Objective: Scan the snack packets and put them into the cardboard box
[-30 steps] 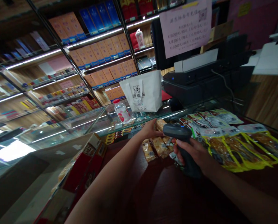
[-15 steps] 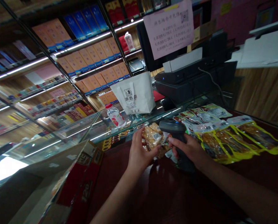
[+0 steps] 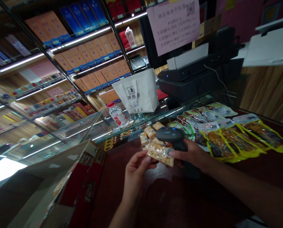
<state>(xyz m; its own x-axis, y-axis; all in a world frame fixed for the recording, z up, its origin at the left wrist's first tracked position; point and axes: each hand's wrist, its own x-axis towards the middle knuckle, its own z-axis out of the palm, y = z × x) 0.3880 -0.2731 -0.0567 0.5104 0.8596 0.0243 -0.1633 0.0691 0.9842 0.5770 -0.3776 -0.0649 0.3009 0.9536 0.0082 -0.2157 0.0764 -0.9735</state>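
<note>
My left hand (image 3: 137, 167) pinches the near left end of a clear-wrapped snack packet (image 3: 159, 152) with pale golden pieces inside. My right hand (image 3: 195, 155) is closed around the handle of a dark barcode scanner (image 3: 171, 134), whose head points left over the packet and shows a small blue light. The right thumb lies at the packet's right end; whether it presses on it I cannot tell. Just behind, several similar wrapped snacks (image 3: 150, 131) lie on the dark red counter (image 3: 117, 177), partly hidden by the scanner and the held packet.
Yellow-edged food pouches (image 3: 233, 141) and smaller silver pouches (image 3: 203, 114) lie to the right. An open cardboard box (image 3: 84, 177) stands at left. Beyond the glass edge are a strawberry-printed bottle (image 3: 118, 114), a white paper bag (image 3: 141, 91) and a black register machine (image 3: 195, 74).
My left hand has moved down and left, now pinching the packet by its end. The packet is lower and tilted, uncovering the snacks behind. The scanner has shifted slightly left and down.
</note>
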